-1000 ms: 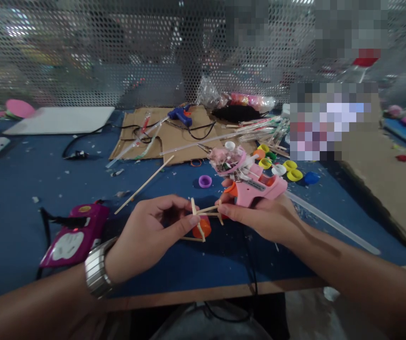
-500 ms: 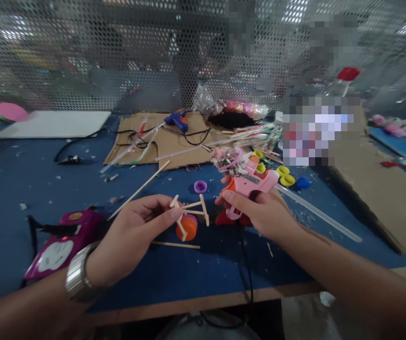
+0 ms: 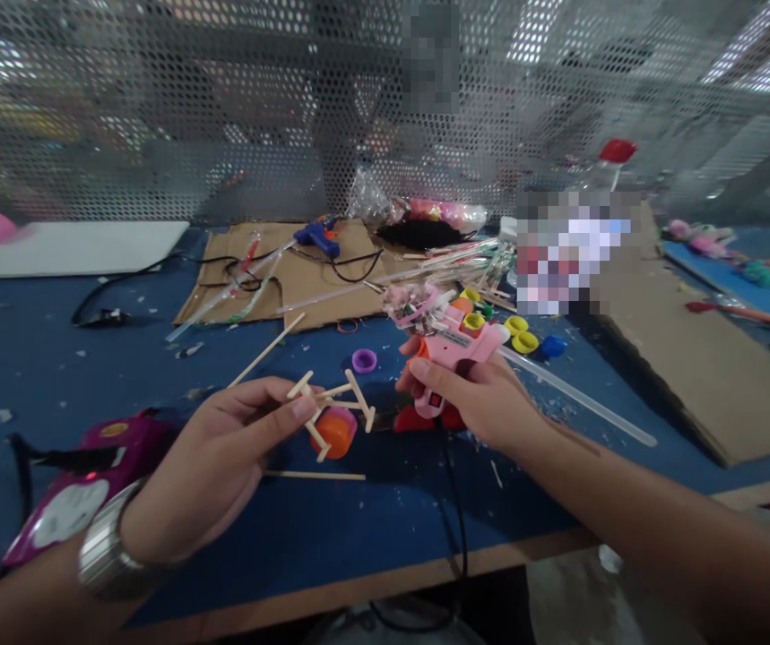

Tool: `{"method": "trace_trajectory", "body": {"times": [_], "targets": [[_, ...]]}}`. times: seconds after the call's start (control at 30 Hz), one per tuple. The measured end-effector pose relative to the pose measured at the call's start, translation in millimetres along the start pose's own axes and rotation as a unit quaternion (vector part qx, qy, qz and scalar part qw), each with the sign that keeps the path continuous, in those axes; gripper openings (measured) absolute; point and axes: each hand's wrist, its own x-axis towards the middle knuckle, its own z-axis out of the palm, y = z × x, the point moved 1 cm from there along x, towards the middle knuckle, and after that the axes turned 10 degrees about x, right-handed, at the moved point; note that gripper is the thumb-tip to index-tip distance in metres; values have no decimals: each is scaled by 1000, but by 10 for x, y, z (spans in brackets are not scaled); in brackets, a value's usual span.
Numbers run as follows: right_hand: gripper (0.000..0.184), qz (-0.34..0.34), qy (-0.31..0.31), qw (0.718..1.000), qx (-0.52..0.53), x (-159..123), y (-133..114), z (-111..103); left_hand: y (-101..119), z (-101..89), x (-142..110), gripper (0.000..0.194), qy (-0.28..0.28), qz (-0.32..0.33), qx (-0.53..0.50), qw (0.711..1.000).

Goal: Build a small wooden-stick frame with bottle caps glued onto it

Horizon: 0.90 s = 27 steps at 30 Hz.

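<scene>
Between thumb and fingers, my left hand (image 3: 240, 448) pinches a small frame of wooden sticks (image 3: 339, 394) above the table. Beneath that frame lie stacked orange bottle caps (image 3: 333, 436). My right hand (image 3: 471, 390) is wrapped round a pink hot glue gun (image 3: 462, 345), its nozzle end toward the upper left with crumpled, stringy material around it. A black cord hangs from the gun's handle. Under the gun, partly hidden, is a red-handled tool (image 3: 418, 418). A purple cap (image 3: 364, 361) sits beyond the frame, and a loose stick (image 3: 317, 476) lies nearer me.
A magenta device (image 3: 89, 475) with a lit red light stands at left. Cardboard (image 3: 243, 233) at the back bears a blue glue gun (image 3: 318, 237). Yellow caps (image 3: 524, 342), a blue cap (image 3: 552, 347), a clear glue stick (image 3: 586, 399) and more cardboard (image 3: 700, 367) lie at right.
The view has shifted, so most things appear further left. Both hands keep their holds; the stick frame is turned slightly and the glue gun has tilted a little.
</scene>
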Motion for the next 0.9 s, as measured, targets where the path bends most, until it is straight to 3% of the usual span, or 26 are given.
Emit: {"method": "trace_trajectory", "body": {"times": [0.3,0.6,0.9], "targets": [[55,-7,-17,999,43,9,1,10,-18,-18,5,32,-34,-24,-36,998],[50,-20,-15,1000,12,5,36,-35,57,-31,-20,49,-11,-54,-70,996],[42,-16,-25,999,34,1,93,-87,75,3,-7,42,-1,-2,-84,996]]}}
